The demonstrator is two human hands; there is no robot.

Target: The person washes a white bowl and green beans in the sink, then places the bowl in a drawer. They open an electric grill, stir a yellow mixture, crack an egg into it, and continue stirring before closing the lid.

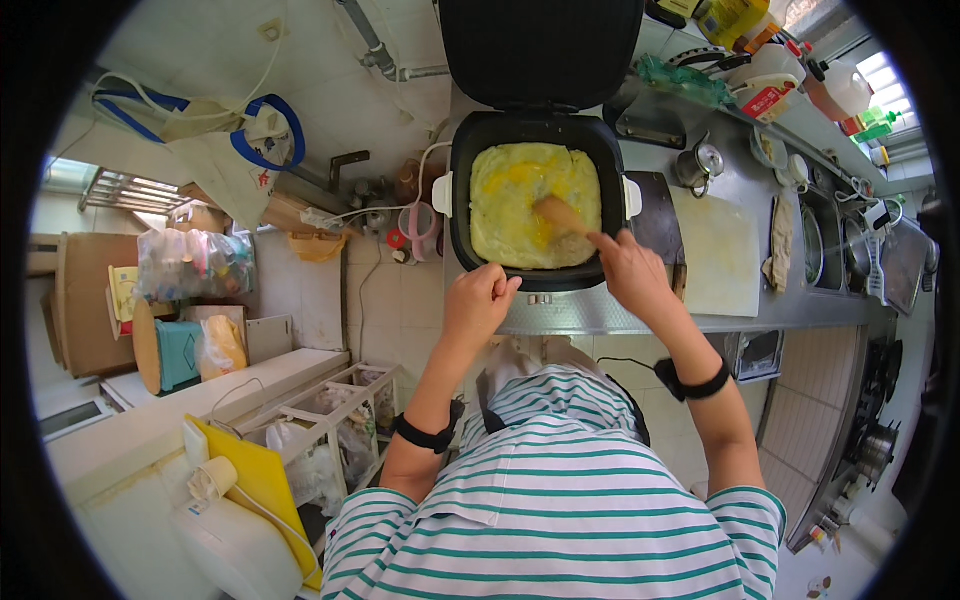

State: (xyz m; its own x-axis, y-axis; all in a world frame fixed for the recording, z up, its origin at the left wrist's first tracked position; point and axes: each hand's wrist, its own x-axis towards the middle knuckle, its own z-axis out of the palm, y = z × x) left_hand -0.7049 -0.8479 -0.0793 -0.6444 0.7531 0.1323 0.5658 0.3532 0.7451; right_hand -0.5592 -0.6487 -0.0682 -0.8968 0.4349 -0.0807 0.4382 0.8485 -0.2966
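Note:
A black electric griddle pan (534,129) with its lid (541,49) raised stands on the metal counter before me. Inside it lies a pale yellow flatbread (495,217) that nearly fills the base, with bright yellow egg (517,174) spread over part of its top. My right hand (630,270) grips a wooden spatula (561,215), whose blade rests on or just over the egg near the middle. At the pan's front rim, my left hand (481,300) is curled into a loose fist and appears to hold nothing.
Right of the pan are a dark board (654,214), a white cutting board (716,251), a small metal pot (701,163) and a sink (823,232). Bottles (772,71) line the windowsill. The pan's white cord (431,161) runs left, near a pink-handled item (420,229).

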